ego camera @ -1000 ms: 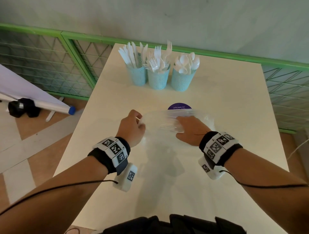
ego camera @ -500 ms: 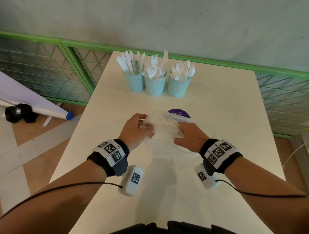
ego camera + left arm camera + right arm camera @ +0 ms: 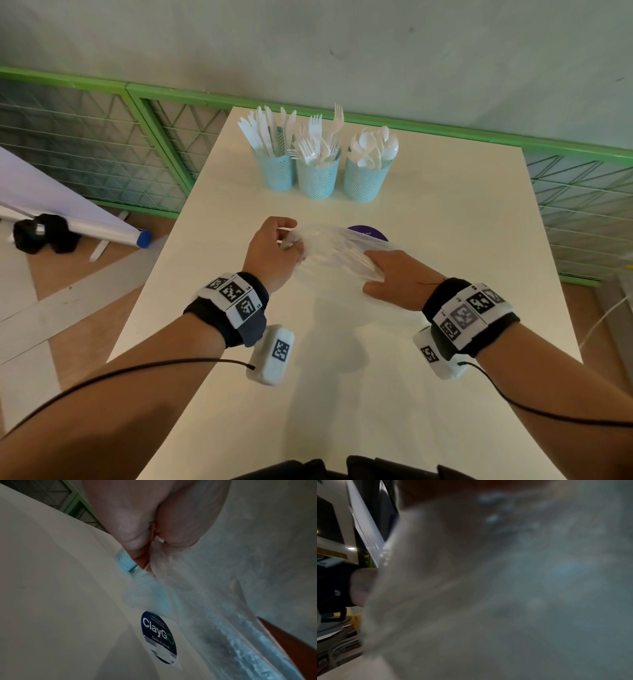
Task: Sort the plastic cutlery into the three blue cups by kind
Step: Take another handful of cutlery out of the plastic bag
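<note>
Three blue mesh cups stand in a row at the table's far end: the left cup (image 3: 278, 171) holds white knives, the middle cup (image 3: 318, 178) forks, the right cup (image 3: 365, 181) spoons. In mid-table both hands hold a clear plastic bag (image 3: 334, 251) above the tabletop. My left hand (image 3: 274, 255) pinches its left edge, the pinch showing in the left wrist view as the bag (image 3: 197, 601) trails from the left hand (image 3: 154, 536). My right hand (image 3: 397, 274) grips its right side. The bag (image 3: 505, 588) fills the blurred right wrist view. Pale stick-like shapes show faintly inside it.
A round purple sticker (image 3: 368, 233) lies on the white table (image 3: 445, 240) just beyond the bag. A green mesh railing (image 3: 102, 144) runs along the far and left sides. On the floor to the left lies a rolled banner (image 3: 85, 226).
Both hands have lifted and bunched the bag, drawing it a little nearer to me; the head view has tilted so the cups sit lower in frame.
</note>
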A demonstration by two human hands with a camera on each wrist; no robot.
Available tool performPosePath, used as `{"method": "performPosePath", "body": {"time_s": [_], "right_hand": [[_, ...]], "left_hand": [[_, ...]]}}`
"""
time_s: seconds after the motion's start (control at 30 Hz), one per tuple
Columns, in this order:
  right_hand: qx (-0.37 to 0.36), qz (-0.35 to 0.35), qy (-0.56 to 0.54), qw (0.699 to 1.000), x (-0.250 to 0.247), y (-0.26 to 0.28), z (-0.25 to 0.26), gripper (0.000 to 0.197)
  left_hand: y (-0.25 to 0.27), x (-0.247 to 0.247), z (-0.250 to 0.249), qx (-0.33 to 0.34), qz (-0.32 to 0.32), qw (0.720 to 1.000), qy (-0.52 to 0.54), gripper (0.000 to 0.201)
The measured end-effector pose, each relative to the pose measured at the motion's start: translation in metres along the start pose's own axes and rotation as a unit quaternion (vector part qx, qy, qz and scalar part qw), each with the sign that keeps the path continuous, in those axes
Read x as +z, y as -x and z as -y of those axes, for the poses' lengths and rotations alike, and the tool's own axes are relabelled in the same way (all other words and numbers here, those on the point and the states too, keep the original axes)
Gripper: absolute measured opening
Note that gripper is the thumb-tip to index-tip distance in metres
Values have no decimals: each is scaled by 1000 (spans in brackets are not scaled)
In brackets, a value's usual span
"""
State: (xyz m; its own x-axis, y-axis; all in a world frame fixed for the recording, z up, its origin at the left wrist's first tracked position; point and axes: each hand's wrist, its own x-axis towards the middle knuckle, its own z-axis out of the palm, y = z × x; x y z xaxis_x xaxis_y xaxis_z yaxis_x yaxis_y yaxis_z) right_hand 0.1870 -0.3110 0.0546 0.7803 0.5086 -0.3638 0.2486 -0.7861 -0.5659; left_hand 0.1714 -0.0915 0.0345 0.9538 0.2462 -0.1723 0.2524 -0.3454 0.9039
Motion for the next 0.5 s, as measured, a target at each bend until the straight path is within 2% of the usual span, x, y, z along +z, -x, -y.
{"method": "performPosePath", "body": {"time_s": [0.2, 0.27, 0.33, 0.4, 0.5], "right_hand": [[14, -21, -53, 998, -9, 6, 1, 23], [21, -39, -88, 995, -12, 8, 2, 17], [32, -55, -162, 985, -16, 9, 3, 18], [36, -61, -228, 971, -21, 10, 5, 30], [38, -78, -227, 970, -25, 12, 8, 32]], "left_hand": [[-2, -3, 0, -58, 28, 998, -22, 29], [-1, -5, -1, -65, 40, 997, -13, 32], [-2, -10, -2, -71, 48, 996, 32, 33], [-1, -16, -9, -99, 61, 985, 128, 33], [-3, -26, -28, -99, 31, 968, 227, 42]]}}
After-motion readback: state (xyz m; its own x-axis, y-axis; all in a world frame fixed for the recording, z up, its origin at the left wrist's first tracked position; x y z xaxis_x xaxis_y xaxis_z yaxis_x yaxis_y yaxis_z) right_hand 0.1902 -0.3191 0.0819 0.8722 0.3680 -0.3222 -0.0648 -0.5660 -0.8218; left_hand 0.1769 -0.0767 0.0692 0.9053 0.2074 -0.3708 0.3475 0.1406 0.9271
